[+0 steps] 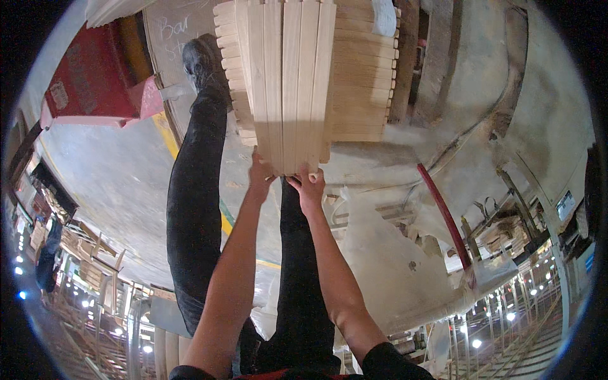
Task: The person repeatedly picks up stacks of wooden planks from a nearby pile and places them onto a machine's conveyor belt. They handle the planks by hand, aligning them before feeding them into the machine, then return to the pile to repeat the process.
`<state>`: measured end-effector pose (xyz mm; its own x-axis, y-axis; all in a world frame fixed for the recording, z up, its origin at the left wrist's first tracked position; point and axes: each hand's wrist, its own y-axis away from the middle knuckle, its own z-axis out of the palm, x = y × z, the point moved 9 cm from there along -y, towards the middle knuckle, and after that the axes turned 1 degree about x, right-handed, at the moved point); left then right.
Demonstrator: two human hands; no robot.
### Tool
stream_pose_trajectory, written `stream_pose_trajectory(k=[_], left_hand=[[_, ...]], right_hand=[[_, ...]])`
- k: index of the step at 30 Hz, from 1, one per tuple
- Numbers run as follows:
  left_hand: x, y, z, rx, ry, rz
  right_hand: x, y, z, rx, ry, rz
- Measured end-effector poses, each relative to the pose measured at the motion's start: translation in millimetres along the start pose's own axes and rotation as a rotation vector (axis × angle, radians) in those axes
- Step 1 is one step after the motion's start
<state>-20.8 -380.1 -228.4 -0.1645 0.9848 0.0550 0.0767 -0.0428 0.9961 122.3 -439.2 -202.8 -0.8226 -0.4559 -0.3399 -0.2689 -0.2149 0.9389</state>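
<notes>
Several pale wooden slats (291, 95) lie side by side, pointing away from me. My left hand (261, 175) is closed on the near left corner of this row. At the near right corner, my right hand (308, 187) grips the same slats, thumb and fingers at their end edge. Under them is a broad stack of similar slats (364, 82), laid crosswise, with rounded ends showing at both sides. The fingers beneath the slats are partly hidden.
A red bin (95, 76) stands at the far left. My shoe (206, 60) is just left of the stack. Dark wooden beams (437, 60) lie right of it. Translucent plastic sheeting (392, 266) and a red bar (445, 215) are at the right.
</notes>
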Motion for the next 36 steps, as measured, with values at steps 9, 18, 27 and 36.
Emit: stream_pose_trajectory(k=[9,18,27,36], left_hand=[[-57,-24,-10,-0.208,-0.027,0.209],[-25,18,11,0.017,0.037,0.135],[-37,-8,6,-0.131,-0.106,0.071],[-34,5,5,-0.162,-0.235,0.103]], right_hand=[[-8,2,-29,0.045,0.126,0.05],[-5,-12,-38,-0.124,0.261,0.091],[-20,-31,-48,-0.138,0.404,0.095],[-22,-28,-51,-0.187,0.742,0.185]])
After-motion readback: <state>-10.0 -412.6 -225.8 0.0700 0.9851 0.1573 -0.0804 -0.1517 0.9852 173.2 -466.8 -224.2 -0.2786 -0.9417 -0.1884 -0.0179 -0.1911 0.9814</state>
